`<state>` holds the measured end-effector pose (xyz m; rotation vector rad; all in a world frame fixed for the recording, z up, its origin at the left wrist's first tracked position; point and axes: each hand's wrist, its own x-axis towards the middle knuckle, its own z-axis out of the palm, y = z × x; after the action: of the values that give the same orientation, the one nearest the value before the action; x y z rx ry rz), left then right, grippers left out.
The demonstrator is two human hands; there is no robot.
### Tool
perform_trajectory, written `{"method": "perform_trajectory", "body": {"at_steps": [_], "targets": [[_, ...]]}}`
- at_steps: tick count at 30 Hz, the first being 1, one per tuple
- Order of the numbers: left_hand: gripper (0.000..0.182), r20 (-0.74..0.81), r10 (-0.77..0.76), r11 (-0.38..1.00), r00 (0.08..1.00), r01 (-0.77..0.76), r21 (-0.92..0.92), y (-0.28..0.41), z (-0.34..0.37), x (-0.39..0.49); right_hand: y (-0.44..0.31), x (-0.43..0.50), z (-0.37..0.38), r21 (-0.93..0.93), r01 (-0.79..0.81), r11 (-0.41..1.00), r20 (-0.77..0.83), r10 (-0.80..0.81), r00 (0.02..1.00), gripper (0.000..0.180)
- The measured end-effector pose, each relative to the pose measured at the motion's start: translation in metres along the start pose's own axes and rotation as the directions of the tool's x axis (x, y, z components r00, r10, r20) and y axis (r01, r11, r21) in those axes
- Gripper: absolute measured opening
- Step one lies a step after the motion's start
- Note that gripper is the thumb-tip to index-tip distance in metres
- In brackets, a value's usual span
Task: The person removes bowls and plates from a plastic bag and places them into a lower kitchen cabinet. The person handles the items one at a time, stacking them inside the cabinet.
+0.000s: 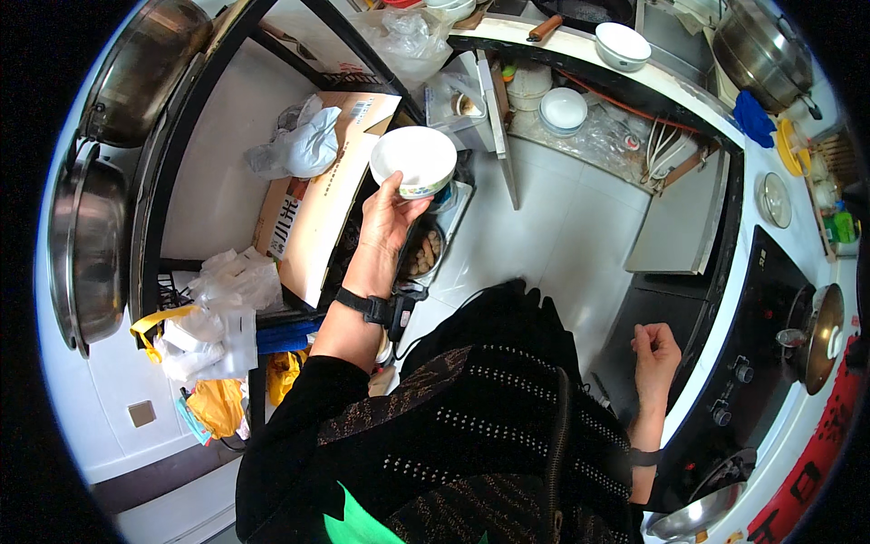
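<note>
My left hand (389,214) grips the near rim of a white bowl (414,160) with a coloured pattern on its outside. The thumb lies over the rim and the fingers are beneath. The bowl is held up beside a black shelf rack, tilted so its white inside shows. At the right, my right hand (656,347) hangs with curled fingers near the front of the counter with the gas stove (737,340). Nothing shows in it. Ahead, a low cabinet stands open, with stacked white bowls (563,109) on its floor. Another white bowl (622,46) rests on the counter edge above.
An open cabinet door (501,136) juts out ahead, and another door (676,211) hangs open at right. The rack holds a cardboard box (333,217) and plastic bags (299,146). A lidded wok (821,340) sits on the stove. Metal basins (88,251) hang at far left.
</note>
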<state>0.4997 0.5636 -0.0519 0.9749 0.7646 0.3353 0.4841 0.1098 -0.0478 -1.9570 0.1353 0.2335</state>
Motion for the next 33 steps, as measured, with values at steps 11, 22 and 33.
{"method": "perform_trajectory", "body": {"at_steps": [11, 22, 33], "targets": [[0.047, -0.073, -0.013, 0.958, 0.997, 0.033, 0.283, 0.001, 0.014, 0.106, -0.025, 0.042, 0.031, 0.068, 0.001, 0.998, -0.095, 0.005, 0.995, 0.019], [0.051, 0.012, 0.041, 0.880, 0.999, -0.042, 0.472, 0.019, 0.040, 0.217, -0.058, 0.078, 0.085, -0.014, -0.066, 0.998, -0.172, 0.063, 0.983, 0.019], [0.039, 0.055, -0.104, 0.900, 0.993, 0.071, 0.430, 0.013, 0.040, 0.270, -0.076, 0.085, 0.106, -0.055, -0.142, 0.988, -0.207, 0.128, 0.970, 0.018]]}}
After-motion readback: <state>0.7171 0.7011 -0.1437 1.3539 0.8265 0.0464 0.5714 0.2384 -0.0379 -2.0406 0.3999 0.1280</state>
